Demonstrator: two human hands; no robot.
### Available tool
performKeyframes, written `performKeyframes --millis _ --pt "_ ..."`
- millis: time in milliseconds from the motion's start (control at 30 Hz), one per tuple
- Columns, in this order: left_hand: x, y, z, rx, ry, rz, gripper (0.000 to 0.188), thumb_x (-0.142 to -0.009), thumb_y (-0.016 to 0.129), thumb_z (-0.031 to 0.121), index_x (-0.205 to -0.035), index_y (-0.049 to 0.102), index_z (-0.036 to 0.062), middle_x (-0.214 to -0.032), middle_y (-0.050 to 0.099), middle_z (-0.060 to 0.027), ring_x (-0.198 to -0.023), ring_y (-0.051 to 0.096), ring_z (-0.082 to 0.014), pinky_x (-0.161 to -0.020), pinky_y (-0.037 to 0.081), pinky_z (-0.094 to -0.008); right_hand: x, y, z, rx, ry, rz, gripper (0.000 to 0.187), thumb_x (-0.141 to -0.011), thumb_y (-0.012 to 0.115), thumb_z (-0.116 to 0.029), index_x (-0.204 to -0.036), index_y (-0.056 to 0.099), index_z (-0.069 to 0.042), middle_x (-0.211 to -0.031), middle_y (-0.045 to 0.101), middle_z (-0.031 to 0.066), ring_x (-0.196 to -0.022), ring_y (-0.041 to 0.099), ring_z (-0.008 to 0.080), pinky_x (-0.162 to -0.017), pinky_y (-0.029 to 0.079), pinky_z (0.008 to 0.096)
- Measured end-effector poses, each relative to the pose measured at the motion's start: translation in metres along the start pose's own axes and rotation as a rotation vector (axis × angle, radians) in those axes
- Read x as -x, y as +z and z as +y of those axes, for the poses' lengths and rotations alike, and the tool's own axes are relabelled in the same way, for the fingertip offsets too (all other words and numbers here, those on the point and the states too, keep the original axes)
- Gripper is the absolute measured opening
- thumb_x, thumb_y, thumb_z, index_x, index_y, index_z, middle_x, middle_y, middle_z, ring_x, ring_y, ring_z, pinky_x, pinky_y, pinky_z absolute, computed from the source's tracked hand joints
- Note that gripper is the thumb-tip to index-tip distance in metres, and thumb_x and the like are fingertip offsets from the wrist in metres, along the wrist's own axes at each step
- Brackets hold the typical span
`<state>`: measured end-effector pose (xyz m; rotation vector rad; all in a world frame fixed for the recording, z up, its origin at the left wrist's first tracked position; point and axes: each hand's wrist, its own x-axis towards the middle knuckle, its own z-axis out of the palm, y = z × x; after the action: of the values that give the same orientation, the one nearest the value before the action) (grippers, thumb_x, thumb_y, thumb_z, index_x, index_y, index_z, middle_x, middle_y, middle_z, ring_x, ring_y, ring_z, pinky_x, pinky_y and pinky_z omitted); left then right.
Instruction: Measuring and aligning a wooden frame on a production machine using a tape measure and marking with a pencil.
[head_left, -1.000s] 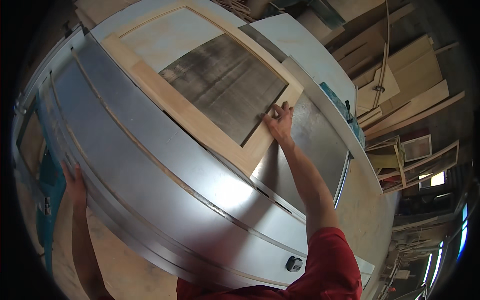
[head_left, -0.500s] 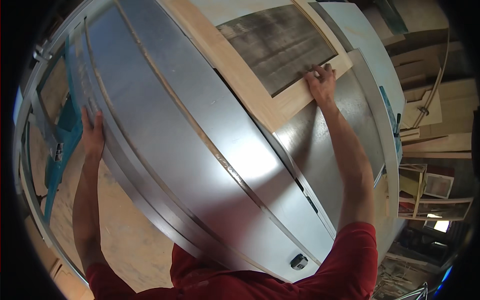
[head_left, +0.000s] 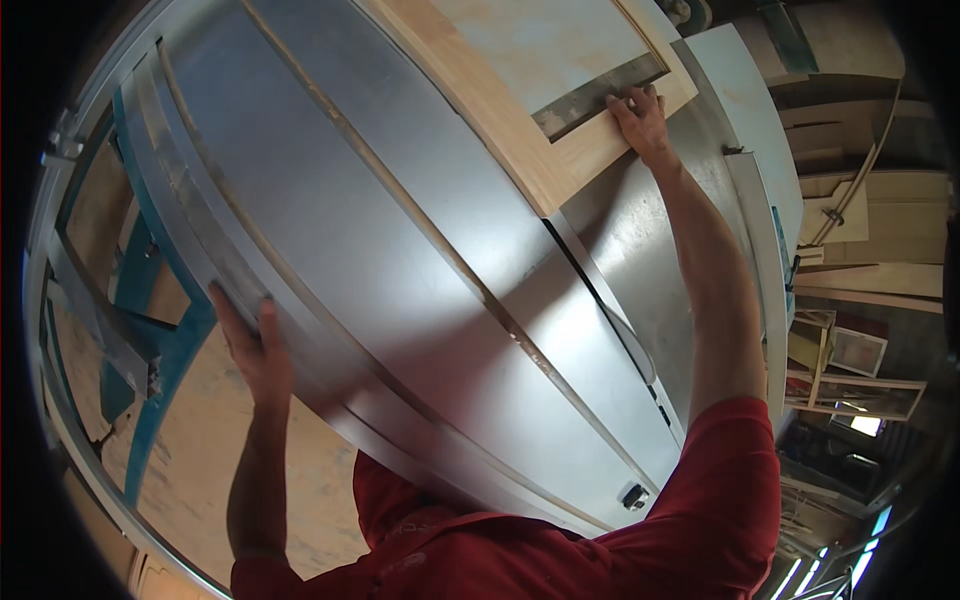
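Observation:
A pale wooden frame point(head_left: 500, 120) lies flat at the far end of a long grooved metal table point(head_left: 400, 260). Its opening shows a pale surface and a narrow strip of dark metal. My right hand point(head_left: 642, 122) is on the frame's near rail, with curled fingers hooked over the inner edge. At the left long edge of the metal table is my left hand point(head_left: 258, 345). Its thumb and fingers are stretched out and spread against that edge. Part of the fingers' contact is hidden.
Right of the frame lies a smooth metal surface point(head_left: 690, 230) with an upright light strip point(head_left: 760, 260) beside it. A metal frame with blue-green parts point(head_left: 170, 350) stands at left over a dusty tan floor point(head_left: 300, 490). Wooden boards point(head_left: 880, 210) and small frames lean at right.
The wooden frame has shifted away from me with my right hand on it, and its opening shows less dark metal. My left hand sits nearer me along the table's edge. The view has shifted slightly.

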<state>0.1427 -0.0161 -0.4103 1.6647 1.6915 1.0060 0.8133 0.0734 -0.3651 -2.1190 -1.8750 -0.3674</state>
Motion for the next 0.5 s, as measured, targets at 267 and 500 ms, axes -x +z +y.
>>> performKeyframes --millis 267,500 --pt "-0.047 -0.027 0.033 0.040 -0.021 -0.021 0.076 -0.109 0.058 0.029 -0.166 0.019 -0.0047 -0.171 0.023 -0.0288 -0.157 0.026 -0.0424 -0.127 0.026 -0.0458 -0.042 0.008 -0.139 0.213 0.210 -0.031 0.027 -0.089 0.069 -0.038 -0.109 0.076 -0.023 -0.127 0.062 0.0116 -0.123 0.044 0.0402 -0.092 0.043 0.0723" --pt "-0.025 -0.065 0.062 0.125 -0.035 0.071 0.074 -0.112 0.049 0.040 -0.166 0.021 -0.0018 -0.168 0.028 -0.0299 -0.154 0.031 -0.0441 -0.124 0.030 -0.0486 -0.007 -0.112 -0.366 -0.185 0.430 -0.122 0.045 -0.099 0.060 -0.048 -0.124 0.067 -0.012 -0.156 0.041 0.0163 -0.152 0.024 0.0528 -0.098 0.019 0.0949"
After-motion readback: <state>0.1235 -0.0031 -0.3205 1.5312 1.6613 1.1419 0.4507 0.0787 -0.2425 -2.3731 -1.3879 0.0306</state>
